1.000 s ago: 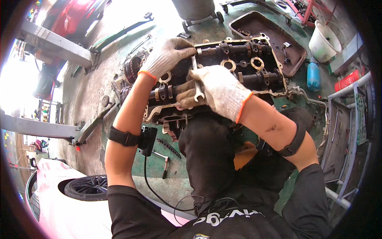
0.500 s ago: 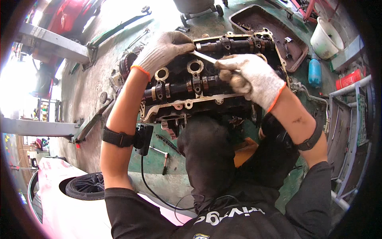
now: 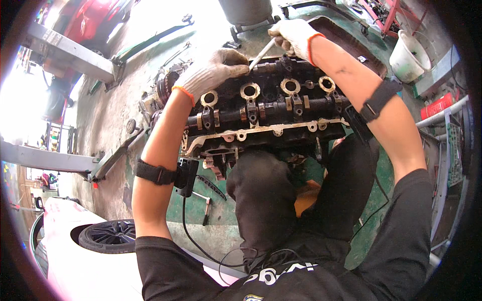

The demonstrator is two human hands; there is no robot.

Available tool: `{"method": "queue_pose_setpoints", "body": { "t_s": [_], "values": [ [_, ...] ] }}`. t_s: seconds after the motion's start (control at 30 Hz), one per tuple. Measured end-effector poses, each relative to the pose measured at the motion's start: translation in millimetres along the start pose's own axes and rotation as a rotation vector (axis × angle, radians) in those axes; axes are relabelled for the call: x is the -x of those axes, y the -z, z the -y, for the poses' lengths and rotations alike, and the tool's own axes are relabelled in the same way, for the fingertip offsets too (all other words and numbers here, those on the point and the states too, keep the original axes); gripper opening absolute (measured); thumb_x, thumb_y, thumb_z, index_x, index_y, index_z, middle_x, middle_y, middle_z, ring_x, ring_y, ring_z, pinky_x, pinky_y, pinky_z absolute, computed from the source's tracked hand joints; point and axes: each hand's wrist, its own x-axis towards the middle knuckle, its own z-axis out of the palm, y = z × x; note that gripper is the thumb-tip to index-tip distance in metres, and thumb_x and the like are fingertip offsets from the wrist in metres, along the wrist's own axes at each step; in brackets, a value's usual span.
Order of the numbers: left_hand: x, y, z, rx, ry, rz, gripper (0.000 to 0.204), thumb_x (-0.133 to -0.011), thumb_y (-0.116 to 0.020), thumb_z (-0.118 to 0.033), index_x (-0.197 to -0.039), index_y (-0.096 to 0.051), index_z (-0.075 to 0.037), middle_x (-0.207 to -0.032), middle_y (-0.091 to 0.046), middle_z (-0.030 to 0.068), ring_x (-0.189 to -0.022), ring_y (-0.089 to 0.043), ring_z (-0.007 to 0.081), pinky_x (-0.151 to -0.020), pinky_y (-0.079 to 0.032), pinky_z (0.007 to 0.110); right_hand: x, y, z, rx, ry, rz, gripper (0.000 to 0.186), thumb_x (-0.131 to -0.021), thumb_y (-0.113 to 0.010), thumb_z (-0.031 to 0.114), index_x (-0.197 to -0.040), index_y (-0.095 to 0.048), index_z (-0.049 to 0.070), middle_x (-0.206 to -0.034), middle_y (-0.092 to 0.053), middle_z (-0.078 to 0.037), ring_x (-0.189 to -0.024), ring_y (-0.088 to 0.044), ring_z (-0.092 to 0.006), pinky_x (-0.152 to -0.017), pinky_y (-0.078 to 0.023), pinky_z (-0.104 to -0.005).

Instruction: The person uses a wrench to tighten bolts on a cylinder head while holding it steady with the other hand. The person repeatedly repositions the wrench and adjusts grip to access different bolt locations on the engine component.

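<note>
An engine cylinder head (image 3: 273, 129) with exposed camshafts, dark oily metal and pale ring openings lies across the middle of the view, a toothed gear (image 3: 169, 85) at its left end. A silver wrench (image 3: 261, 55) slants up and to the right over the far camshaft. My gloved left hand (image 3: 221, 70) is closed at the wrench's lower end, whose head is largely hidden. My gloved right hand (image 3: 293, 37) grips the upper end, fingers curled round it. Both gloves are white with orange cuffs and dirty fingers.
Beyond the engine are a dark tray (image 3: 351, 45), a white bucket (image 3: 409, 57) and a wheeled drum (image 3: 243, 15). A red cylinder (image 3: 436, 106) and metal frame stand right. Grey lift arms (image 3: 70, 54) reach in from left; a pink car (image 3: 80, 266) is lower left, loose tools (image 3: 206, 205) nearby.
My right hand has swung up and away from me, turning the wrench's upper end with it to slant the other way. My left hand stays near the far camshaft, shifting only slightly.
</note>
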Motion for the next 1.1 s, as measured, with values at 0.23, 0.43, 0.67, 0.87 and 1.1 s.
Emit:
{"method": "queue_pose_setpoints", "body": {
  "t_s": [0.23,0.43,0.67,0.87,1.1],
  "values": [
    [1,3,-5,0.046,-0.015,-0.003,0.038,-0.091,-0.079,-0.025,-0.119,-0.072,0.0,-0.11,-0.076,0.0105,-0.099,-0.068,0.0181,-0.094,-0.053,0.032,-49,-35,13,0.583,0.313,-0.074,0.022,-0.086,-0.074,0.022,-0.089,-0.075,0.0,-0.072,-0.07,-0.013,-0.06,-0.063,-0.0216,-0.057,-0.049,-0.0346],
    [9,-7,-15,-0.054,0.069,-0.19,0.047,-0.086,-0.082,-0.028,-0.121,-0.068,0.0,-0.111,-0.073,0.0147,-0.099,-0.067,0.0245,-0.096,-0.052,0.036,-57,-80,30,1.014,0.682,-0.09,0.036,-0.088,-0.064,0.037,-0.095,-0.08,0.006,-0.101,-0.075,-0.023,-0.097,-0.072,-0.0402,-0.089,-0.057,-0.0426],
    [51,-19,-23,-0.468,0.172,-0.489,0.067,-0.084,-0.081,-0.052,-0.111,-0.068,0.008,-0.107,-0.071,0.0278,-0.103,-0.071,0.036,-0.092,-0.055,0.044,-22,-142,29,1.076,0.853,0.231,0.045,-0.092,-0.066,0.042,-0.111,-0.077,0.002,-0.098,-0.077,-0.016,-0.086,-0.071,-0.0252,-0.082,-0.057,-0.0412],
    [110,4,16,-0.271,0.083,-0.568,0.032,-0.091,-0.074,-0.028,-0.108,-0.075,-0.001,-0.103,-0.073,0.0197,-0.099,-0.068,0.0363,-0.091,-0.052,0.044,26,-137,29,1.017,1.073,0.227,0.037,-0.094,-0.065,0.038,-0.101,-0.076,0.003,-0.083,-0.072,-0.015,-0.075,-0.068,-0.024,-0.069,-0.056,-0.0398],
    [97,-9,-11,-0.333,-0.091,-0.442,0.045,-0.1,-0.065,-0.028,-0.14,-0.063,-0.006,-0.119,-0.074,0.02,-0.108,-0.072,0.0273,-0.098,-0.053,0.038,120,8,6,-0.017,0.509,0.165,0.021,-0.099,-0.068,0.023,-0.102,-0.067,0.002,-0.078,-0.069,-0.005,-0.065,-0.064,-0.0067,-0.051,-0.046,-0.0183]
  ]
}}
